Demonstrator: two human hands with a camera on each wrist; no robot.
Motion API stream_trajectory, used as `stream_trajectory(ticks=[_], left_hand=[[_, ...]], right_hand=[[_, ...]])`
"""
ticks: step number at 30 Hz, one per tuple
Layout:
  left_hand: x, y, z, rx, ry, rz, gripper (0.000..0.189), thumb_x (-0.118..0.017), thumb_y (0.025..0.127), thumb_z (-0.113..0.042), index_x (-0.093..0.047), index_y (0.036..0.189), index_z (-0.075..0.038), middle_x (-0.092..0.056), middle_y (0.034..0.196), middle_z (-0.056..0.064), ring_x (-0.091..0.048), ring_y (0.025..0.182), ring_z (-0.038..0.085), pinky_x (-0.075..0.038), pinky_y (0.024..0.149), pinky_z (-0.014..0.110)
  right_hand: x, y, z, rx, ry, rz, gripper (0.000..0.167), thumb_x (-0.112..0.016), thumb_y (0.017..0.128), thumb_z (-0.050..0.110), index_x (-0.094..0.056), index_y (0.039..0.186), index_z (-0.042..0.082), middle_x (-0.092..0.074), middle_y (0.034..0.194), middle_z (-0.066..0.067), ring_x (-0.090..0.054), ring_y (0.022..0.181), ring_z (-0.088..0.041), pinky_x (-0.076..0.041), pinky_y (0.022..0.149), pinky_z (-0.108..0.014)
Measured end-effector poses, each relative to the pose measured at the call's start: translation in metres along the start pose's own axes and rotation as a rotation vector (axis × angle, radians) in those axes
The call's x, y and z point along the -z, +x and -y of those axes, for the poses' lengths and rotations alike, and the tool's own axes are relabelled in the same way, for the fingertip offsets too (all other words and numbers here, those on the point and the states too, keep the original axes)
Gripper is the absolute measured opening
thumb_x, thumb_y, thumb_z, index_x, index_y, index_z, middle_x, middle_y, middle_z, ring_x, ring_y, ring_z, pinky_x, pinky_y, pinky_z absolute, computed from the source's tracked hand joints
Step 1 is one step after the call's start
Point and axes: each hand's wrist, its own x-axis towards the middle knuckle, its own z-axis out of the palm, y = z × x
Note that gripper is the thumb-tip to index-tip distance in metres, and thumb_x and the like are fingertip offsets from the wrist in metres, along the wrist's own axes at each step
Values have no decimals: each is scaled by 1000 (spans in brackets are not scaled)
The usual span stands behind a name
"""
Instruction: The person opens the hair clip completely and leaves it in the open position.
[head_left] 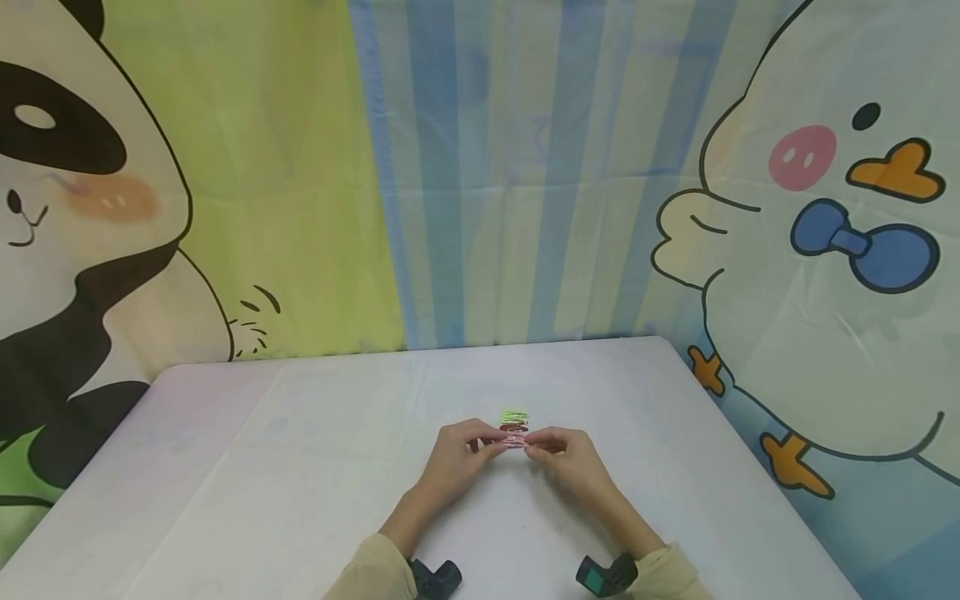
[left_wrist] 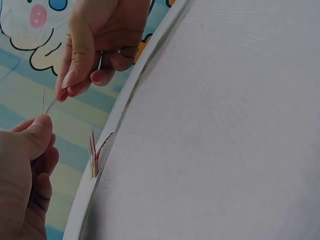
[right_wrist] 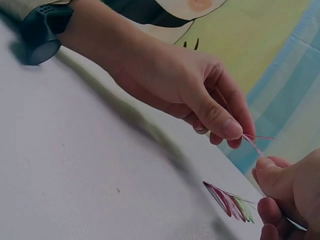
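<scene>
Between my two hands runs a short, thin pink thread (left_wrist: 51,105), pinched at either end. My left hand (head_left: 463,457) holds one end between thumb and forefinger, and a loose tail sticks out beside the grip. The other end is in the thumb-and-finger pinch of my right hand (head_left: 567,457). Just beyond and below the fingertips stands a small zigzag bundle of strands (right_wrist: 231,202) in green, dark red and pink. In the left wrist view, the bundle (left_wrist: 94,156) fans upward from the tabletop.
A white tabletop (head_left: 300,483) spreads under both hands. Behind it hangs a printed curtain (head_left: 480,167) with cartoon animals and stripes. Each wrist wears a small black camera (head_left: 437,579) over a pale sleeve (head_left: 375,571).
</scene>
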Motion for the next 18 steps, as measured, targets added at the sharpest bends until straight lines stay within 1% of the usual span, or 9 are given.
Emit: stream_trajectory(ticks=[2, 6, 12, 18], left_hand=[[0, 0, -1, 12, -2, 2, 14, -77, 79, -19, -76, 93, -19, -69, 83, -14, -55, 68, 2, -46, 60, 20], [1, -1, -2, 28, 6, 10, 14, -76, 80, -19, -76, 94, -18, -69, 82, -14, -54, 68, 2, -47, 61, 20], [1, -1, -1, 36, 21, 20, 15, -76, 80, -20, -76, 95, -19, -69, 83, -15, -55, 69, 2, -47, 62, 21], [1, -1, -1, 26, 43, 25, 16, -75, 81, -24, -75, 96, -19, -69, 84, -15, -55, 70, 2, -48, 63, 20]], right_hand=[[-1, -1, 1, 23, -36, -33, 10, -75, 81, 17, -74, 90, 21, -71, 88, 5, -59, 83, -13, -46, 70, -28], [-2, -1, 1, 76, -103, -88, 9, -76, 79, 18, -74, 86, 23, -70, 84, 8, -58, 79, -10, -46, 68, -26], [-4, -3, 1, 123, -150, -127, 9, -78, 77, 19, -74, 84, 24, -69, 79, 11, -55, 74, -8, -43, 64, -23], [-5, -4, 2, 167, -169, -169, 9, -78, 78, 18, -75, 83, 24, -69, 77, 13, -55, 73, -7, -43, 63, -21]])
